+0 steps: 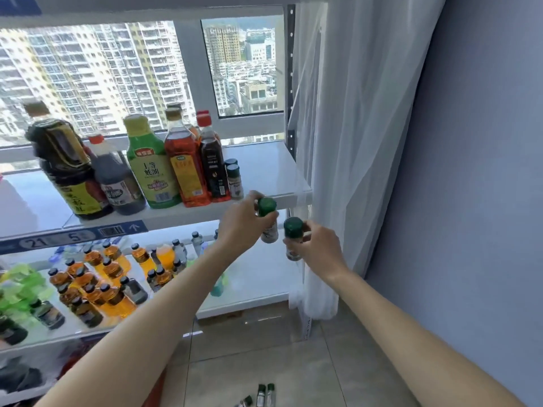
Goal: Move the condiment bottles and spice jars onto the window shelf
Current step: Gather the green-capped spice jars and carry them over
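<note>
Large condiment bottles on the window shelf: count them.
6 visible: dark soy bottle, red-capped dark bottle, green bottle, red oil bottle, dark red-capped bottle, one partly hidden behind. More may be hidden.

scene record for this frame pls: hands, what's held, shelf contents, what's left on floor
left hand: shut on green-capped spice jar, at shelf edge
right hand: shut on second spice jar, below shelf level
window shelf: five large condiment bottles, small jars beside them; right end bare
lower shelf: many small drink bottles
floor: a few green-capped jars at the bottom edge
</note>
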